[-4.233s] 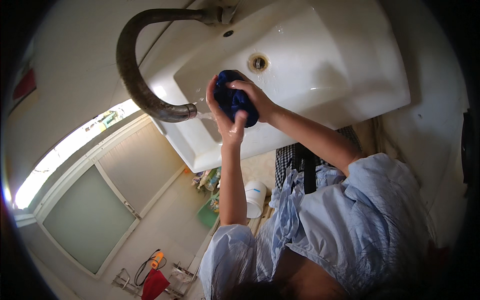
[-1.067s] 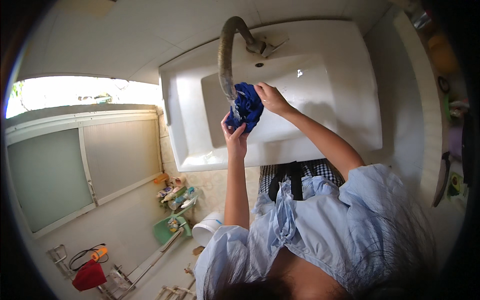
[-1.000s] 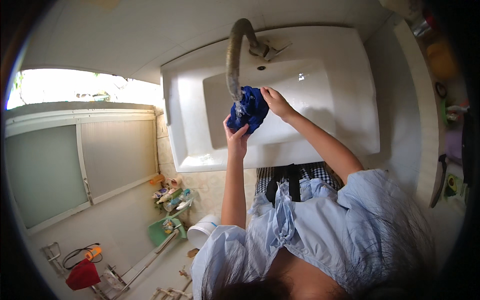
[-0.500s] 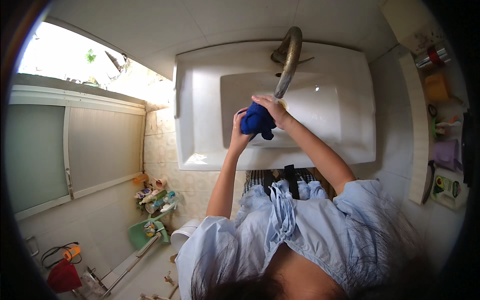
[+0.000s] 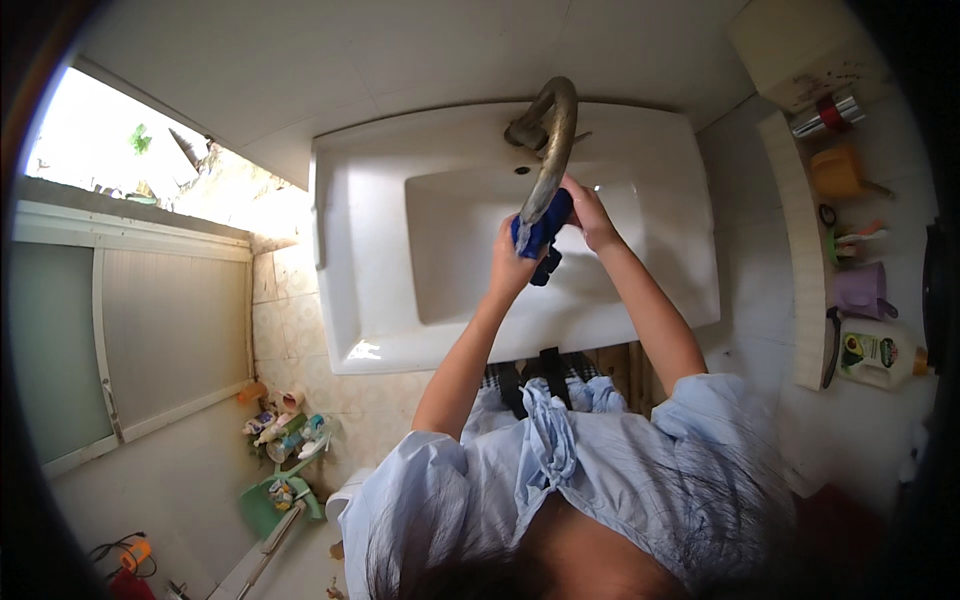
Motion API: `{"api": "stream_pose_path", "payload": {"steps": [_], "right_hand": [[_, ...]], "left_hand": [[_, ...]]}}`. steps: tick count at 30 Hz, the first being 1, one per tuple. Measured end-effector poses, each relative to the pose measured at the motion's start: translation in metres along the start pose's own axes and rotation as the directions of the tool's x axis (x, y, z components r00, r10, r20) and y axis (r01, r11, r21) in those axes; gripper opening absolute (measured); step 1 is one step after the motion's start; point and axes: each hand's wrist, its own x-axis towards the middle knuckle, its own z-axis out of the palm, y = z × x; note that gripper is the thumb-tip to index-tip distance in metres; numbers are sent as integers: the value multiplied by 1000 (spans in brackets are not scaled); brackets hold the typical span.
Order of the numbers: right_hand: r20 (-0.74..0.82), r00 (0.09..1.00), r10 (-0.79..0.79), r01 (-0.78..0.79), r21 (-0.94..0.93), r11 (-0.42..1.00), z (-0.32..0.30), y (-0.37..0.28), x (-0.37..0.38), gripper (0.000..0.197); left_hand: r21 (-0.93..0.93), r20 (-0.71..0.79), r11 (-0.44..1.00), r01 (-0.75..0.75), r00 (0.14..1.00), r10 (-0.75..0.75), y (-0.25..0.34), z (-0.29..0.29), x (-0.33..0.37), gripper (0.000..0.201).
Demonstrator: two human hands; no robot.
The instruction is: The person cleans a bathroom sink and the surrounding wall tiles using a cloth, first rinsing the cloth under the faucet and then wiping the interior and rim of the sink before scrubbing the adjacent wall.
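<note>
A wet-looking dark blue cloth [image 5: 547, 222] is held between my two hands over the white sink [image 5: 452, 268]. Its left part lies right beneath the mouth of the curved metal faucet [image 5: 556, 150], where water runs onto it. My left hand [image 5: 511, 264] is closed around the cloth's left side. At its upper right, my right hand [image 5: 592, 214] grips it, with those fingers partly hidden behind the cloth and spout. A loose fold hangs down between the hands.
A shelf [image 5: 797, 250] on the right carries a purple cup [image 5: 862, 290], a pale bottle [image 5: 872, 358] and an orange scoop-like item [image 5: 838, 173]. Down on the left, several bottles [image 5: 285, 428] stand near a green plastic piece [image 5: 262, 508]. A sliding window [image 5: 175, 320] fills the left wall.
The cloth has moved right relative to the faucet, under its mouth, and is less bunched. My right hand has shifted to the cloth's upper right. The whole view has shifted slightly.
</note>
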Motion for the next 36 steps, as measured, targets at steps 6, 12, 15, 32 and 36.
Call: {"api": "stream_pose_path", "payload": {"steps": [6,12,15,32,36], "right_hand": [[-483,789,-379,180,-407,895,-43,42,95,51],[-312,908,-281,252,-131,959,-35,25,132,33],[-393,785,-479,336,-380,862,-26,23,138,31],[76,894,442,-443,-11,896,-25,112,47,71],[390,848,359,-434,122,893,12,124,-38,59]], "left_hand": [[-220,-71,968,117,988,-135,5,24,15,52],[108,-220,972,-208,949,228,29,-4,9,40],[145,-230,977,-154,956,185,30,-8,6,42],[-727,-281,683,-70,938,-203,11,2,-18,45],[-941,-137,339,-4,919,-370,-5,16,-15,39]]}}
